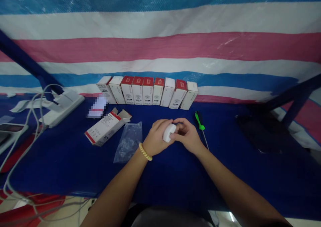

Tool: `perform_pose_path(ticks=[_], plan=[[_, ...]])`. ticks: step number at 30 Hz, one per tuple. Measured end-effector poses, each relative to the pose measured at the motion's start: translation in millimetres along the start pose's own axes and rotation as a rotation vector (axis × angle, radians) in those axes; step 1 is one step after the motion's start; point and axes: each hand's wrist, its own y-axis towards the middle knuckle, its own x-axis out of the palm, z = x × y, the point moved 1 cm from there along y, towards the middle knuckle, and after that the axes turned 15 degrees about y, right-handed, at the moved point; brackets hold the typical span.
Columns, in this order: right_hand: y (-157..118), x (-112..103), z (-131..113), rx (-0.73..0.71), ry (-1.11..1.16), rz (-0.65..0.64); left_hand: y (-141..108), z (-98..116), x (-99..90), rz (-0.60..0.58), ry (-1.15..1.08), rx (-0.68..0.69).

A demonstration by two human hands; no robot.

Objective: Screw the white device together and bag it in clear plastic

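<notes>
Over the blue tabletop [170, 180], the left hand [156, 135] grips a smooth, rounded white device [169, 132], the right hand [190, 135] pinching its edge: seemingly a handling step, the next move calling for a steady hold. Beside lie a crinkled clear plastic bag [129, 143], a green-black screwdriver [201, 127] and an opened cardboard carton [105, 129]; farther, upright boxes [148, 95].

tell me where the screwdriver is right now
In the head view, the screwdriver lies on the blue table just right of the right hand, nearer the person than the right end of the row of boxes.
</notes>
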Motion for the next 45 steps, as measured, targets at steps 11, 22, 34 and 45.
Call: perform_pose_path(ticks=[11, 22, 34, 45], plan=[[19, -97, -17, 0.005, -1.3, 0.515, 3, -12, -3.4, -0.032, -0.116, -0.342], [19, -73, -43, -0.038, 0.07, 0.489, 2, -18, -10.4, 0.027, 0.167, -0.055], [22, -42, -34, -0.242, 0.448, 0.635, 3, -14, -14.7, -0.077, 0.562, -0.073], [25, -43, -25, -0.248, 0.443, 0.68, 3, -12, -14.7, -0.123, 0.578, -0.067]])
